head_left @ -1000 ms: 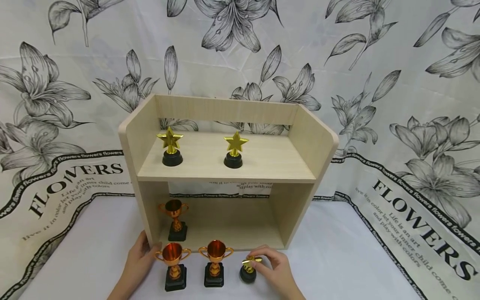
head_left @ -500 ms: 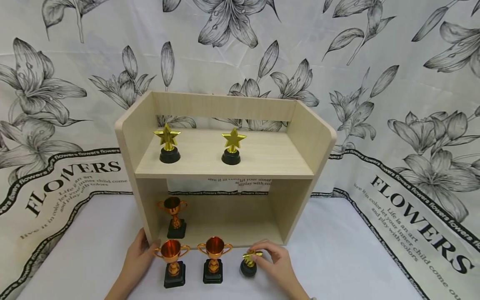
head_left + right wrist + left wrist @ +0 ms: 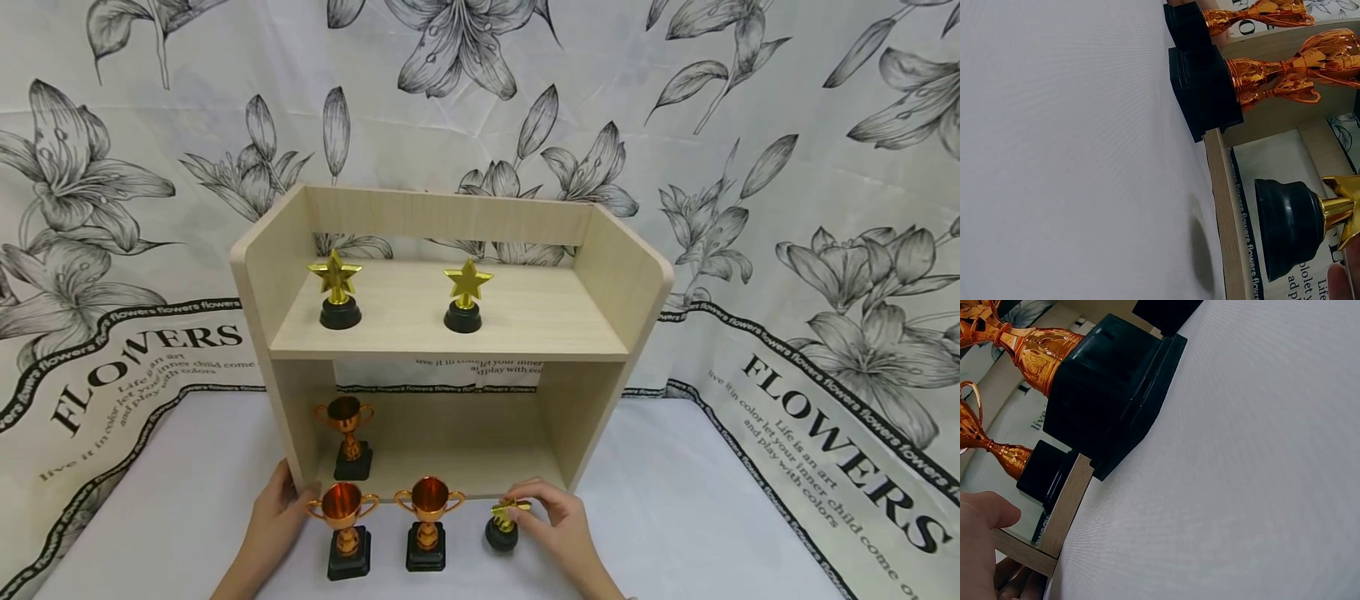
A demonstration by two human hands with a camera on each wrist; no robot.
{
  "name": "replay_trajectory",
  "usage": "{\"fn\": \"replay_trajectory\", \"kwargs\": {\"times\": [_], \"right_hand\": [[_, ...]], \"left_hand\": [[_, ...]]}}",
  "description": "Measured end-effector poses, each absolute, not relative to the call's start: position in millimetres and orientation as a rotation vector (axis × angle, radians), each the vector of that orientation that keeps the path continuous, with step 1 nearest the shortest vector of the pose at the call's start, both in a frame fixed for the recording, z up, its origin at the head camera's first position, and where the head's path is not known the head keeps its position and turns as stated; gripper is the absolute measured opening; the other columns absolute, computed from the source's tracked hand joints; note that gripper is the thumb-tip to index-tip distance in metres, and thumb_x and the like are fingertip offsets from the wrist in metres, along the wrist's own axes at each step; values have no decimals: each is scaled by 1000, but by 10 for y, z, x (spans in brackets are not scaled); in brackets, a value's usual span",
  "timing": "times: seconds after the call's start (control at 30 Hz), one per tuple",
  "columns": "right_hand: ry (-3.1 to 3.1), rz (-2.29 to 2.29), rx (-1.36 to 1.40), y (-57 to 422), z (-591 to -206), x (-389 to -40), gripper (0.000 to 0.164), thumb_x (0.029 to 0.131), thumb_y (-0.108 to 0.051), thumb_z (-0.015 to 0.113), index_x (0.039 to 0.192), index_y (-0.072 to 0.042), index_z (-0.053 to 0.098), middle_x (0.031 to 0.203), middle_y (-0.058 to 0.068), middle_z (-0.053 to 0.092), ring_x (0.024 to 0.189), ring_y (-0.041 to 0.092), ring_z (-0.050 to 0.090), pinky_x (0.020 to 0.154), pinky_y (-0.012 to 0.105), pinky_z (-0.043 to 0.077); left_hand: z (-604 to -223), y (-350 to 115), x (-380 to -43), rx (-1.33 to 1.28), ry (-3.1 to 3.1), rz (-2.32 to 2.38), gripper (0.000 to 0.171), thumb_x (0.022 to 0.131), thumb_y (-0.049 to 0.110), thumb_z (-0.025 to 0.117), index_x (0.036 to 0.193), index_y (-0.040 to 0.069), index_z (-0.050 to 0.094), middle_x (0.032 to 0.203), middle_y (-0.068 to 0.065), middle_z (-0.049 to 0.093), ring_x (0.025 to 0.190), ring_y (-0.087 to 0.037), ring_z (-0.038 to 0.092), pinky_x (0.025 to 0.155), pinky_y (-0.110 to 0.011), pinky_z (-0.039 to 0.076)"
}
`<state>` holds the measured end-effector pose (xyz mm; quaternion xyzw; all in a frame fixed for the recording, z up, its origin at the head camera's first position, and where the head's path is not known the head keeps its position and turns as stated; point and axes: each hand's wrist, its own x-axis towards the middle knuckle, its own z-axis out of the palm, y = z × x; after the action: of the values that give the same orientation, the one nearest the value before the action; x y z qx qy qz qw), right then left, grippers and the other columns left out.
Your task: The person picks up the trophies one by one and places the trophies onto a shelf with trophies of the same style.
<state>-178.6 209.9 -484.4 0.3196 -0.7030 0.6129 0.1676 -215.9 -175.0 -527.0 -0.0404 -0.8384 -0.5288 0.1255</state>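
Observation:
My right hand [image 3: 561, 527] pinches a gold star trophy [image 3: 502, 527] by its star. In the right wrist view its round black base [image 3: 1290, 226] hangs clear of the cloth, with a shadow beneath. At the lower left, my left hand [image 3: 274, 518] grips the side panel of a wooden shelf [image 3: 450, 356], thumb on one face and fingers on the other. Two orange cup trophies stand on the cloth before the shelf, a left one [image 3: 346, 533] and a right one [image 3: 428, 525]. Another cup trophy [image 3: 351, 442] occupies the lower level's left end.
On the upper level stand two gold star trophies, one at the left [image 3: 339, 292] and one near the middle [image 3: 464, 297]. White cloth [image 3: 675, 500] covers the table. A flower-printed curtain [image 3: 480, 133] hangs behind the shelf.
My right hand has shifted slightly to the right with the star trophy. The left hand keeps its hold on the shelf. The head view has moved a little.

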Motion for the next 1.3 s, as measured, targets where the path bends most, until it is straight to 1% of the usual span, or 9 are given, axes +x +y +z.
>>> {"fn": "replay_trajectory", "kwargs": {"times": [0.13,0.33,0.43,0.5,0.57,0.8,0.93,1.17,1.3], "right_hand": [[-2002,1746,896,2106,-4828,-1775,22,79,14,64,99,3,65,93,18,65,94,22,61,94,23,44],[-1984,1720,911,2111,-4796,-1769,24,79,16,63,100,4,65,94,20,65,93,24,61,94,23,44],[-1985,1717,907,2112,-4788,-1771,24,79,16,63,100,4,65,94,19,65,93,24,61,94,23,44],[-1986,1714,903,2111,-4782,-1774,24,79,15,64,100,4,65,94,19,65,94,23,61,94,23,44],[-1981,1708,907,2111,-4778,-1775,25,78,16,64,100,4,65,93,19,65,95,23,61,94,23,44],[-1971,1720,905,2113,-4776,-1767,24,78,15,64,99,3,66,93,18,66,96,21,61,94,23,44],[-1967,1710,912,2117,-4770,-1771,25,78,16,64,99,3,66,93,18,66,96,21,61,94,23,44],[-1979,1719,893,2126,-4752,-1767,23,79,14,65,99,2,66,93,16,66,96,21,60,94,23,44],[-1973,1714,897,2129,-4742,-1763,24,78,15,65,98,3,66,92,17,66,97,25,60,94,23,44]], "left_hand": [[-5277,-1748,-2162,-97,-2462,-1534,54,94,19,57,140,4,35,133,-22,49,116,-35,53,95,-36,43],[-5282,-1750,-2172,-107,-2453,-1541,54,94,19,57,140,3,35,133,-24,47,116,-38,52,96,-46,44],[-5285,-1758,-2173,-107,-2447,-1542,53,93,19,57,139,4,36,133,-24,48,115,-37,53,93,-27,45],[-5288,-1764,-2173,-110,-2444,-1543,53,93,19,58,139,4,36,132,-23,49,115,-36,53,89,-14,40],[-5287,-1766,-2170,-117,-2436,-1547,53,93,19,58,139,4,36,132,-23,49,115,-36,54,87,-10,37],[-5272,-1760,-2156,-128,-2430,-1565,53,93,17,58,140,4,36,132,-24,49,115,-37,53,92,-25,44],[-5267,-1756,-2157,-123,-2431,-1560,53,93,17,58,139,3,36,131,-24,50,115,-36,54,91,-24,44],[-5267,-1749,-2166,-124,-2435,-1542,54,93,16,59,139,2,36,132,-25,49,119,-36,51,95,-32,43],[-5267,-1745,-2163,-121,-2434,-1532,54,93,15,59,139,2,36,132,-25,49,119,-37,50,96,-38,44]]}}
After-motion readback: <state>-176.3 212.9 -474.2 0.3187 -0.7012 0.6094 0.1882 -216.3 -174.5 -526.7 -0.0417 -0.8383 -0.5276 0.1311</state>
